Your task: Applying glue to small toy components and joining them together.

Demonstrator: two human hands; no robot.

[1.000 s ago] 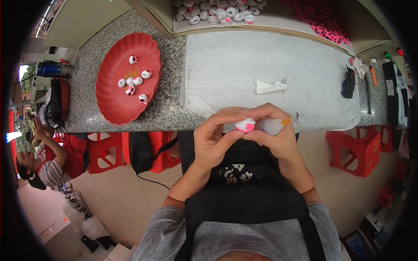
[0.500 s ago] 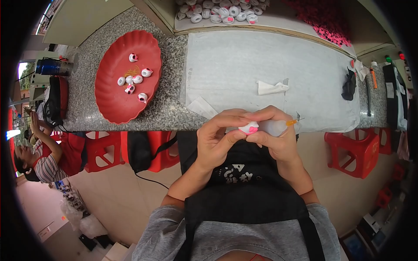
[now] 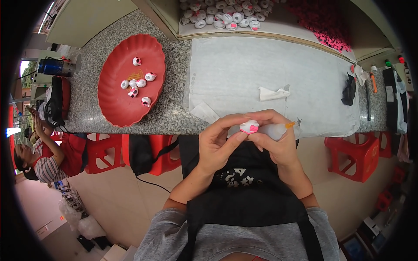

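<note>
Between my two hands, above the table's near edge, is a small round white piece point(image 3: 249, 126) with a pink patch on its front. My left hand point(image 3: 217, 138) pinches it with thumb and fingers from the left. In my right hand point(image 3: 278, 145) rests a translucent squeeze bottle point(image 3: 274, 131) with an orange needle tip point(image 3: 290, 125) pointing right. My right thumb and fingertips also touch the white piece. A red scalloped tray point(image 3: 114, 65) at the left holds several similar white, pink and black pieces point(image 3: 150, 76).
White paper point(image 3: 230, 61) covers the granite table point(image 3: 176, 87), with a crumpled tissue point(image 3: 273, 93) on it. Many white pieces point(image 3: 226, 18) and a pink heap point(image 3: 331, 41) fill the shelf behind. Red stools point(image 3: 355, 156) stand below. Another person point(image 3: 45, 156) sits at far left.
The white piece has turned slightly between my fingers, showing more of its white top. The whole scene has shifted a little down and right in view. Both hands keep their hold.
</note>
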